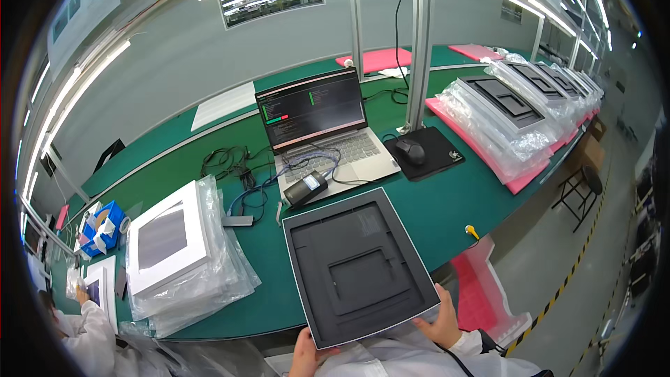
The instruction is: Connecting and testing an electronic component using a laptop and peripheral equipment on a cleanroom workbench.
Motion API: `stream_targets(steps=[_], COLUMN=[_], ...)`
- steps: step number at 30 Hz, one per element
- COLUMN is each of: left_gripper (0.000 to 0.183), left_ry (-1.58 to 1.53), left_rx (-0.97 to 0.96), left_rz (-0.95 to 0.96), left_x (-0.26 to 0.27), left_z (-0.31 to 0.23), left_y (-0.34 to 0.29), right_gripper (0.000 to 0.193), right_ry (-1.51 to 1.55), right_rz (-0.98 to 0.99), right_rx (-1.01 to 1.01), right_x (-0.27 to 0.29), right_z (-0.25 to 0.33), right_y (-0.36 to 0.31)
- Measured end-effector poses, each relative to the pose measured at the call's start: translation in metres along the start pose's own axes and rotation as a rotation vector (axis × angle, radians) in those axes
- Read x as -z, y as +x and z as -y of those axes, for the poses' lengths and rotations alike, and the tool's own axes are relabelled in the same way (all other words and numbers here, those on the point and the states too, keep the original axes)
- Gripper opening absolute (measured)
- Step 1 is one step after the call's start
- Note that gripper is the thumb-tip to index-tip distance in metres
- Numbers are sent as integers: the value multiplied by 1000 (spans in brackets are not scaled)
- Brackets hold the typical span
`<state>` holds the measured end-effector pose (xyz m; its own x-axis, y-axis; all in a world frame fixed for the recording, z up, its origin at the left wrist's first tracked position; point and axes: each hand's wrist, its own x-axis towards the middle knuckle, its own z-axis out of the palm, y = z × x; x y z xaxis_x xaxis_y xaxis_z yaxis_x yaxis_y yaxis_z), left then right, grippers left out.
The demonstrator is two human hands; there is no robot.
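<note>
A rectangular panel [318,265] with a dark recessed back and a thin pale rim is held tilted at the green bench's front edge. A smaller raised rectangular outline stands in the middle of its back. My left hand [307,356] grips its near left corner, fingers partly hidden below the rim. At its near right corner my right hand [441,318] is closed round the edge, thumb near the rim. Just beyond the panel's far edge lies a black handheld device [305,189], resting against an open laptop [335,139].
White-framed panels [167,237] on plastic wrap lie at left, beside a blue bin [103,229]. Black cables [234,160] tangle near the laptop. A mouse [410,151] sits on a black pad. Wrapped dark panels [502,98] rest on pink foam at right. A co-worker's sleeve [98,328] shows lower left.
</note>
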<state>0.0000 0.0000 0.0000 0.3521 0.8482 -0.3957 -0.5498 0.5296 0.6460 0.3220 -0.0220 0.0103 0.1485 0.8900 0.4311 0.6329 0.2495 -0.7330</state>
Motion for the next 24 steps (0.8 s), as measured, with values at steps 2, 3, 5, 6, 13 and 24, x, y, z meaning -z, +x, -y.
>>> stream_targets(steps=[2, 3, 5, 6, 13, 24], left_gripper=[81, 81, 62, 56, 50, 46], left_ry=[549, 549, 1011, 1012, 854, 1232], left_rx=[-295, -297, -497, -502, -427, -667], left_rz=[3, -1, -123, -185, -191, -207], left_x=[-10, -15, -25, -29, -29, -46], left_z=[-11, -14, -21, -22, -22, -26], left_y=[-21, -24, -26, -26, -16, -12], right_gripper=[87, 87, 85, 85, 70, 73], right_ry=[-37, -35, -27, -25, 191, -297], right_rz=[5, 7, -75, -74, -185, -161], right_rx=[1, 3, 20, 15, -184, 82], right_x=[0, -1, -6, -10, -17, 9], right_z=[7, 7, 10, 6, 5, 10], right_y=[1, 5, 8, 3, 3, 18])
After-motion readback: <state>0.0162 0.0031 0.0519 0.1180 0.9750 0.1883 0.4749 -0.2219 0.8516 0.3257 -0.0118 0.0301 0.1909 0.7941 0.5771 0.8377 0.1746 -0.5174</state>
